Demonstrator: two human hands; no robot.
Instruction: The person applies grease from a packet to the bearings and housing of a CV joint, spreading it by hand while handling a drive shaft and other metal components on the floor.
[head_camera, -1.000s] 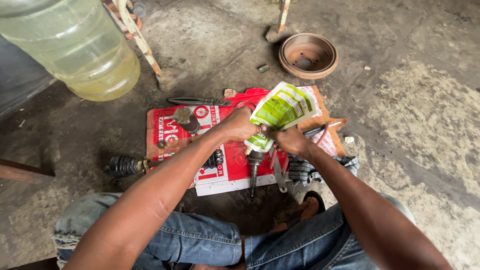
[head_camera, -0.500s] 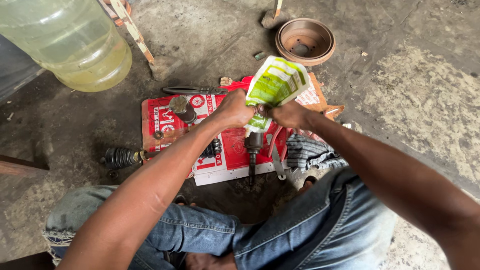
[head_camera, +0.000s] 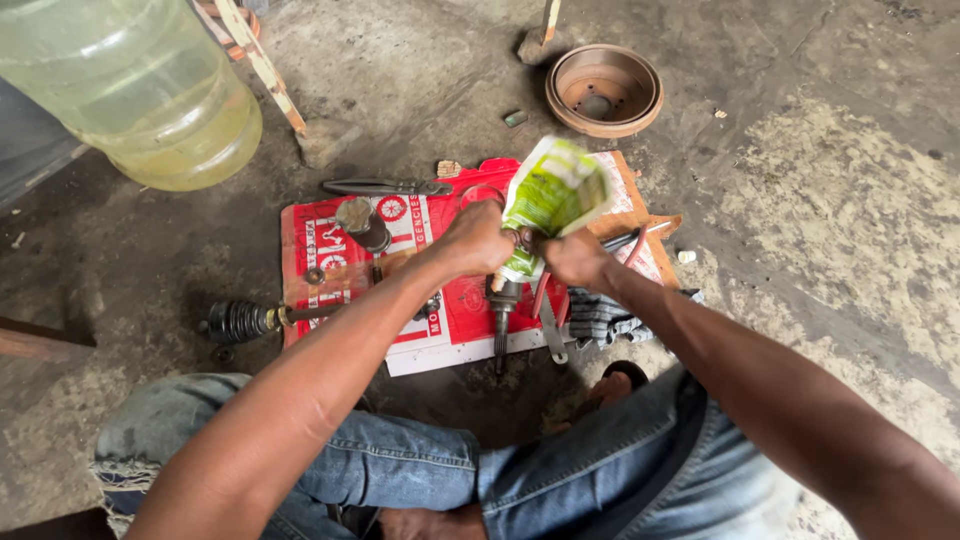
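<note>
Green pouch (head_camera: 552, 195), a soft green-and-white sachet, sits just above centre of the frame, pinched at its lower neck between both hands. Left hand (head_camera: 478, 240) is curled shut around that bottom end from the left, and the right hand (head_camera: 572, 260) is closed on it from the right, knuckles almost touching the other hand. Nozzle end points down at the metal joint with a splined stub (head_camera: 501, 310) standing right below the hands.

Handling-wise I'd guess the pouch is light and floppy, probably a bit slick if whatever's inside has got on the outside, so the firm spot to hold is that narrow neck, with the fat upper part free to squeeze. The upper part is blurred, so I can't tell how full it is.

Going outward: everything lies on a red and white printed sheet (head_camera: 340, 225) on the concrete. Left of it a shaft with a black rubber boot (head_camera: 240, 320), a round metal cup (head_camera: 360, 222) on the sheet, pliers (head_camera: 385, 187) along its top edge, a grey rag (head_camera: 600, 315) lower right of the hands. Upper right there's a rusty brake drum (head_camera: 604, 90), upper left a big clear jug of yellowish liquid (head_camera: 135, 85). Jeans-clad legs (head_camera: 420, 470) fill the bottom
</note>
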